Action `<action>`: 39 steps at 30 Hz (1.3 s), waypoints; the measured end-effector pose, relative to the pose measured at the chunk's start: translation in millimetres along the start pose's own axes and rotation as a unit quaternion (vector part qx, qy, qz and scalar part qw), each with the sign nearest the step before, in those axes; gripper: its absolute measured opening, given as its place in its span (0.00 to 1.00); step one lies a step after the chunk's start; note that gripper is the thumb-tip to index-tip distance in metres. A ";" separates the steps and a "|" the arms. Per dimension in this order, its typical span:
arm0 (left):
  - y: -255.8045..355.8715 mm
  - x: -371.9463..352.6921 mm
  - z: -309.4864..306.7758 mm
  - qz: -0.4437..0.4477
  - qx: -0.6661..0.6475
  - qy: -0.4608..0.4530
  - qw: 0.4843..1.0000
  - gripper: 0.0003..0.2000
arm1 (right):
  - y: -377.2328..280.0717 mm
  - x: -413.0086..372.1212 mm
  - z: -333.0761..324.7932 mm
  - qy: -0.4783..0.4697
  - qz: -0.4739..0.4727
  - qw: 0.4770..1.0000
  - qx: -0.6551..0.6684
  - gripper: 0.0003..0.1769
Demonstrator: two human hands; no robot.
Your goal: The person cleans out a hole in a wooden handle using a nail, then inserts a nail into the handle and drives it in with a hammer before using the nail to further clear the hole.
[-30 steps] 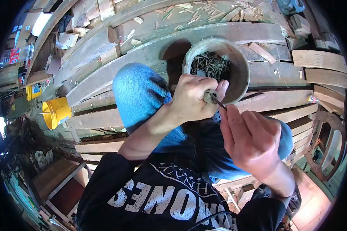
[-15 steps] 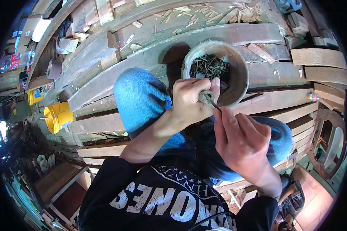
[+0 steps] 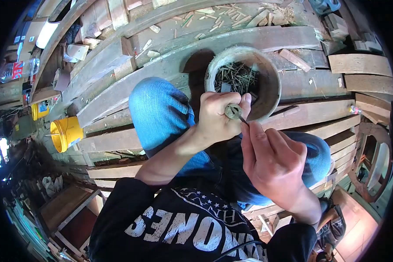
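Left hand: the left hand (image 3: pixel 217 117) is curled into a tight fist around a handle (image 3: pixel 233 111) – only its round, pale, worn end shows past the thumb and forefinger.
Handle: stubby and cylindrical, dull in finish (whether wood or metal, I cannot tell).
Right hand: the right hand (image 3: pixel 275 162) has its fingertips pinched narrowly on a metal pin (image 3: pixel 244 122), the other fingers folded loosely behind.
Metal pin: thin, dark and straight, slanting down from the handle's end to the right fingertips, so it bridges the two hands.
Position: both hands meet just in front of the bowl's near rim, above the lap.
Bowl: the bowl (image 3: pixel 242 49) is round, thick-walled and rough, grey-brown, and sits on the planks.
Nails: a tangled heap of thin, rusty nails (image 3: pixel 236 76) fills the bowl.
Knee: a knee (image 3: pixel 157 107) in faded blue denim – creased, bent up left of the bowl.
Planks: the planks (image 3: pixel 312 114) are weathered, grey, curved boards littered with wood chips.
Bucket: a smooth yellow plastic bucket (image 3: pixel 64 131) is well apart at the left.
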State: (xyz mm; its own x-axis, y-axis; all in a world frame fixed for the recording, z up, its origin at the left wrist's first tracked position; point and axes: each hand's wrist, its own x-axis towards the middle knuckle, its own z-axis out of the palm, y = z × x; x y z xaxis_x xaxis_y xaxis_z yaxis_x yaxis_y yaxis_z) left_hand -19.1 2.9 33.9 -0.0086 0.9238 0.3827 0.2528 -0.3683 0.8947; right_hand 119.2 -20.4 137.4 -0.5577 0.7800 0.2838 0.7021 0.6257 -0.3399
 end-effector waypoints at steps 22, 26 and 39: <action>5.0 0.3 4.6 -0.046 -0.065 -0.046 0.996 0.19 | 13.0 9.7 -14.2 -0.060 -0.020 0.998 -0.021 0.07; 0.6 -1.3 6.4 -0.031 -0.043 -0.034 0.998 0.18 | 14.3 13.5 -17.0 -0.082 -0.009 0.997 -0.005 0.05; -2.7 -1.4 3.9 -0.004 0.031 0.012 0.999 0.18 | 14.5 10.6 -4.0 -0.047 -0.021 0.998 -0.027 0.06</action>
State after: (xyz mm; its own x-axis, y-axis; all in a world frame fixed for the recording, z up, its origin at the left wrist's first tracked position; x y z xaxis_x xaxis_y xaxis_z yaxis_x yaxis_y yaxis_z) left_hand -16.0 3.0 30.1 -0.0347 0.9237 0.3815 0.3116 -0.3527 0.8824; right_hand 125.2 -3.0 139.0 -0.6241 0.7526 0.2101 0.6992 0.6579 -0.2798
